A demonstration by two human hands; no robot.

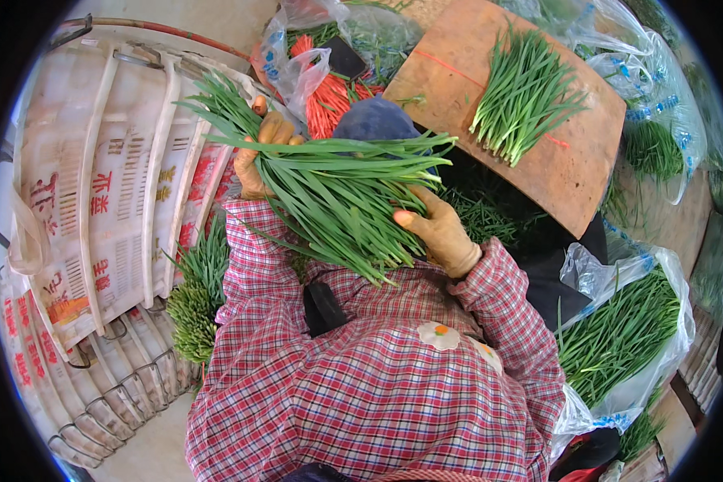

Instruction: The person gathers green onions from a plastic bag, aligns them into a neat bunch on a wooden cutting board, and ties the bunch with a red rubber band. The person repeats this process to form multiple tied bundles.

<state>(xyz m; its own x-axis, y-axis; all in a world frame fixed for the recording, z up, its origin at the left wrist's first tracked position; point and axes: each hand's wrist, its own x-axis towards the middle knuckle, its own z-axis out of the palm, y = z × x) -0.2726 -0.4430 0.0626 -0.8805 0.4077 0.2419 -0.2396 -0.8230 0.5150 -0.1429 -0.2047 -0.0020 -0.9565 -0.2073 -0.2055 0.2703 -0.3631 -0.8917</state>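
A loose bunch of long green garlic chives [349, 193] spreads across my lap, fanned out towards the right. My left hand [268, 141], in a worn tan glove with bare fingertips, is closed around the leafy part at the left. At the pale cut ends my right hand [446, 232], gloved likewise, has its thumb over the stalks; part of its fingers is hidden behind them. Beyond, a smaller bundle of chives [521, 96] lies on a tilted wooden board [566, 181], over a red tie strand [443, 65].
Stacked white plastic crates [126, 150] bearing writing stand at the left. Beside my left sleeve is a bundle of chives [196, 313]. Red tie strands [326, 102] hang near a plastic bag [277, 45]. At the right, an open plastic bag [678, 361] holds more chives [620, 331].
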